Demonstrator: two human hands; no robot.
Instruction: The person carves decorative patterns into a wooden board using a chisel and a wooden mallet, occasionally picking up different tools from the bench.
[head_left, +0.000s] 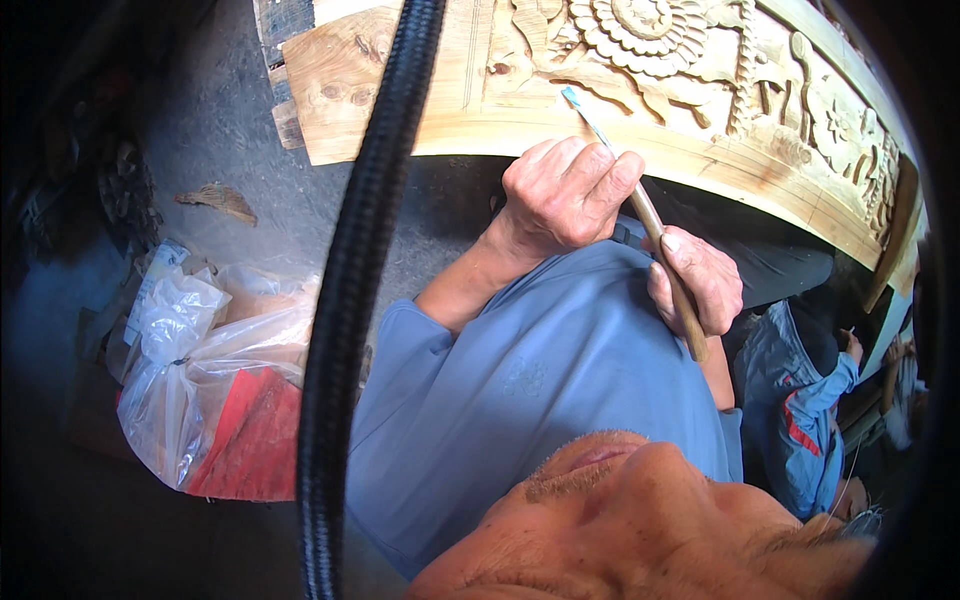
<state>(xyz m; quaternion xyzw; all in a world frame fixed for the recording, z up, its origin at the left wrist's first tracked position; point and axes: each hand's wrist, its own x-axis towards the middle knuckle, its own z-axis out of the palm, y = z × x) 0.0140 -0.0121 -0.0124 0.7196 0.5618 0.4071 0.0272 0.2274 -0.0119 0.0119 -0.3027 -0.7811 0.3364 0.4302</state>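
A carved wooden relief panel (637, 75) spans the top of the view, bearing a rosette, leaves and a rope-like moulding. My left hand (574, 191) is closed around the shank of a wood-carving chisel (646, 206). Lower down, my right hand (697, 281) grips its wooden handle near the butt end. The blade's bluish tip lies over the bare wood beside the carved leaves; whether it touches cannot be made out. Both hands are just off the panel's near edge, in front of my blue shirt (555, 330).
A black braided cable (367, 225) crosses the view close to the camera. On the left sits a tied clear plastic bag (176, 375) beside red material (255, 435). A wood scrap (217, 201) lies on the dark floor. Another person (806, 420) is at the right.
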